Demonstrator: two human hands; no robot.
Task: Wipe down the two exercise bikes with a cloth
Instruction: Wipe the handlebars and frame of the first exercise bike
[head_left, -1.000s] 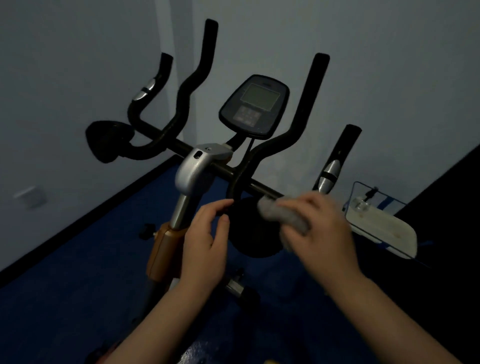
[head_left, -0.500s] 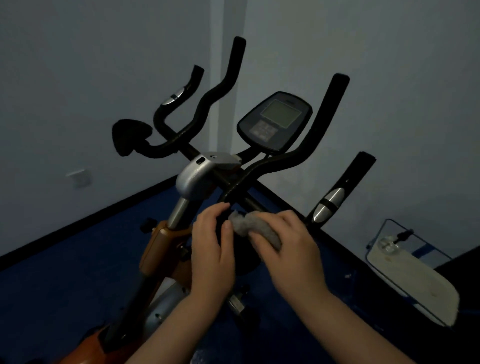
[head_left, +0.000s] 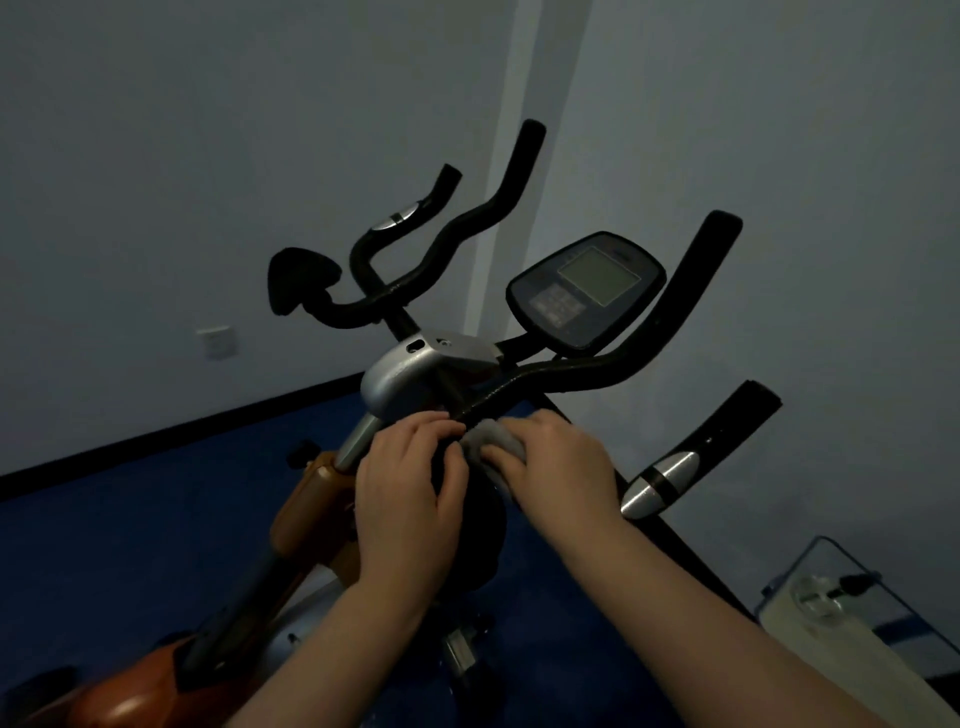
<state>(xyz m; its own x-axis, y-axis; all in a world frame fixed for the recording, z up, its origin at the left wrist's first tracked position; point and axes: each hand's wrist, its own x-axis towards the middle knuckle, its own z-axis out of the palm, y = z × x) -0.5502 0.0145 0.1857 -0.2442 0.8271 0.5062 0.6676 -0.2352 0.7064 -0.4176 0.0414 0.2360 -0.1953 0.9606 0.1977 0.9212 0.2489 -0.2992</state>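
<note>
Cloth (head_left: 488, 441), grey and bunched, sits pressed under the right hand (head_left: 558, 467), whose grip curls around it against the black pad (head_left: 480, 525) below the exercise bike's handlebar (head_left: 571, 371). The left hand (head_left: 410, 493) clasps that pad's left side.

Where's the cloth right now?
Head view, centre: the grey cloth is under the right hand, beside the left hand, below the handlebar.

The handlebars (head_left: 597, 374) were black with silver bands, their clamp (head_left: 405, 371) silver-grey. The console (head_left: 584, 291) was dark with a pale grey-green screen. The cloth (head_left: 491, 441) was grey, the frame (head_left: 311, 499) orange-brown, the floor (head_left: 130, 535) deep blue.
</note>
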